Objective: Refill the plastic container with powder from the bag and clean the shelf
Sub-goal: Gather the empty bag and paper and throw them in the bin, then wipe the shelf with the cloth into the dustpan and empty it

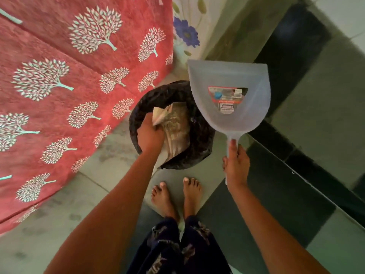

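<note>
red tree-print cloth [79, 76], pale-blue dustpan [229, 80]

Both arms extended downward; left hand [150, 135] grips paper [175, 125], right hand [236, 165] grips dustpan handle [234, 136].

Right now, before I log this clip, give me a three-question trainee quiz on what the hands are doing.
1. True or false: the right hand holds the dustpan by its handle.
2. What does the left hand grip? A brownish paper, B a broom, C a sponge.
3. Fill in: the bin has a liner that is ___ in colour.
Key: 1 true; 2 A; 3 black.
</note>
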